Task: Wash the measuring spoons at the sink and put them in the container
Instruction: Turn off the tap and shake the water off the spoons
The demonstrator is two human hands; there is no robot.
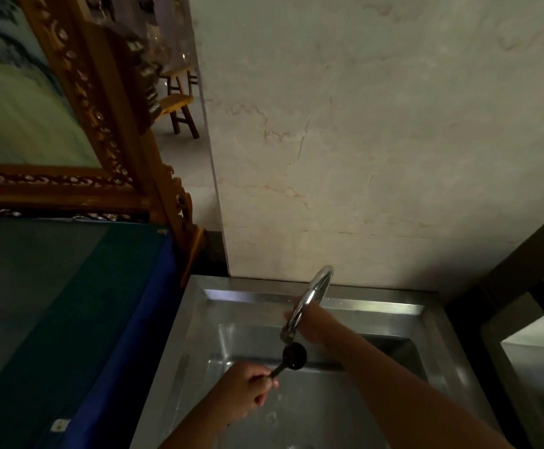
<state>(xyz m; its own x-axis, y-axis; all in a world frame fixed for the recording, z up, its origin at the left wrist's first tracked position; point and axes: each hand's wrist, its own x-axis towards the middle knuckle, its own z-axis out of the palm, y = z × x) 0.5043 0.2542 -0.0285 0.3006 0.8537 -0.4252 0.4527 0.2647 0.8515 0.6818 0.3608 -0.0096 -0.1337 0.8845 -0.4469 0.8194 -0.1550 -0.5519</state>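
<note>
1. Our left hand (251, 388) is closed around the handle of a dark measuring spoon (293, 356), fingers curled tight at the handle's near end
2. The spoon's long axis runs from our left hand up and to the right, with the round bowl at the far end sitting directly under the spout of the faucet (309, 299)
3. Our right hand (309, 325) reaches across the sink (452, 361) and rests against the faucet's curved neck; whether its fingers are gripping the neck or only touching it we cannot tell, since the pipe hides them
4. We judge the rinse depends on keeping the bowl under that spout; no clear stream is visible in the dim light
5. No container shows in this view, so placing comes later
</note>
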